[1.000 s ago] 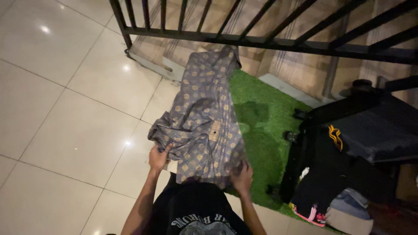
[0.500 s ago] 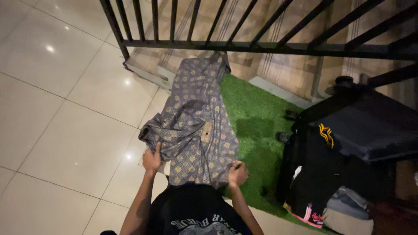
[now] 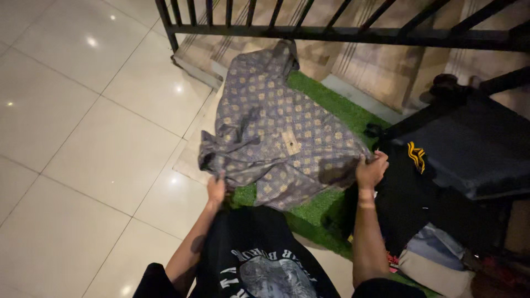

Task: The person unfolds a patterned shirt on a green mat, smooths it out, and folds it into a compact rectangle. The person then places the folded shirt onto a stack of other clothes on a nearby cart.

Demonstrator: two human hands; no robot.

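Gripping patterned shirt (image 3: 276, 132) edges: left hand (image 3: 216, 190), right hand (image 3: 371, 170) fingers clamped on cloth, over green mat (image 3: 326, 105)

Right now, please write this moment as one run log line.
left hand: grips patterned grey shirt | right hand: grips shirt edge | under: green turf mat

Glossy tiled floor (image 3: 83, 143) with green turf mat (image 3: 331, 105), patterned shirt (image 3: 276, 132) atop.
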